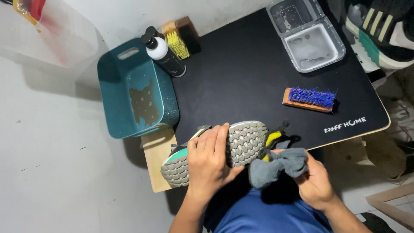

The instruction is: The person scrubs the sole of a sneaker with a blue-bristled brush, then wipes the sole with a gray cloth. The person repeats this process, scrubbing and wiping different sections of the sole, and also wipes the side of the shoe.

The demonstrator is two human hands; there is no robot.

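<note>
Two hands work: left hand clasps the sole-up sneaker, lengthwise left-right; right hand grips a grey cloth beside its right end.

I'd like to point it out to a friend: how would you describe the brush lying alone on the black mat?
Start at the black mat covering the small table. On its right side, below the clear two-part tray, lies a brush on its side. Its bristles are blue on an orange-brown wooden block, unlike the yellow-bristled brush by the teal tub.
</note>
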